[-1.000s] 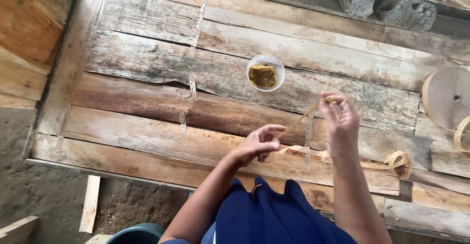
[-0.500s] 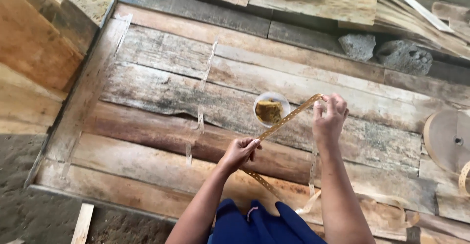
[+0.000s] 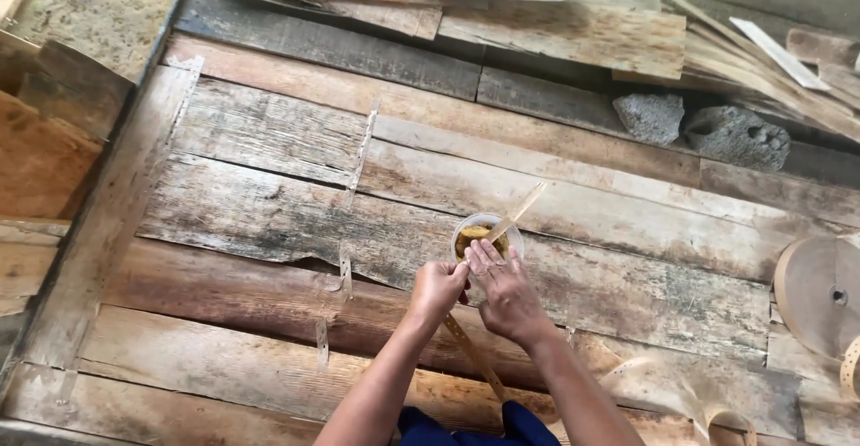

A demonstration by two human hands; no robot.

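A small clear cup [image 3: 484,233] holding a yellow-brown paste sits on the weathered plank table [image 3: 269,195]. A thin light wooden strip [image 3: 518,213] runs from below, between my hands, up over the cup and sticks out to the upper right. My left hand [image 3: 437,287] pinches the strip just below the cup. My right hand [image 3: 506,289] lies beside it, its fingers pressing the strip at the cup's near rim.
Two grey stones [image 3: 699,124] lie at the back right, with loose boards and slats [image 3: 555,16] piled behind them. A round reel of pale strip [image 3: 820,294] stands at the right edge. Curled strip [image 3: 681,397] lies at the lower right. Wooden planks [image 3: 45,150] lean at the left.
The view has shifted so the table lies lower in frame. Both hands have come together at the cup, and the strip now lies across the cup instead of being held up.
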